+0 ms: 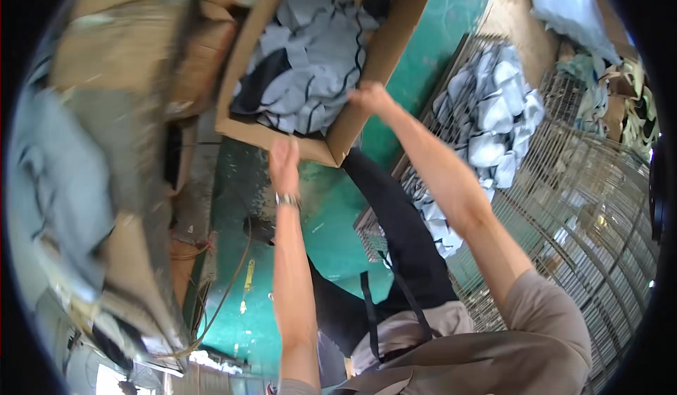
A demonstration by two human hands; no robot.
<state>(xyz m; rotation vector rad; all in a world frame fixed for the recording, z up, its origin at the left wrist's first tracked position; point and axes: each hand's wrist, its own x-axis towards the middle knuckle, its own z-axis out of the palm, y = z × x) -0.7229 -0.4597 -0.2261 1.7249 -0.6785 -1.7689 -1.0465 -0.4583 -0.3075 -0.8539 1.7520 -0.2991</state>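
while i watch from afar through the head camera, taking its view as a clock face, an open, oblong box of brown cardboard sits just off 12 o'clock, tilted a little, its short near wall toward 6 o'clock. i see it filled with a loose pile of pale grey, flat, fabric-like pieces with black edging.

the left hand is at the box's near wall, fingers pointing to 12 o'clock; blur hides the thumb, so i cannot tell whether it pinches the cardboard or only presses on it. a silver metal-banded watch circles that wrist. the right hand is at the box's long wall on the 3 o'clock side, fingers bent over the upper edge, pinching the cardboard.

below the box i see a worn green floor and a leg in black trousers, its foot hidden; whether the box touches the floor, i cannot tell.

toward 2 o'clock, a heap of curled, pale grey pieces lies on silvery wire mesh. a pale blue, crinkled plastic bag is farther out. at 10 o'clock i have big brown cardboard cartons.
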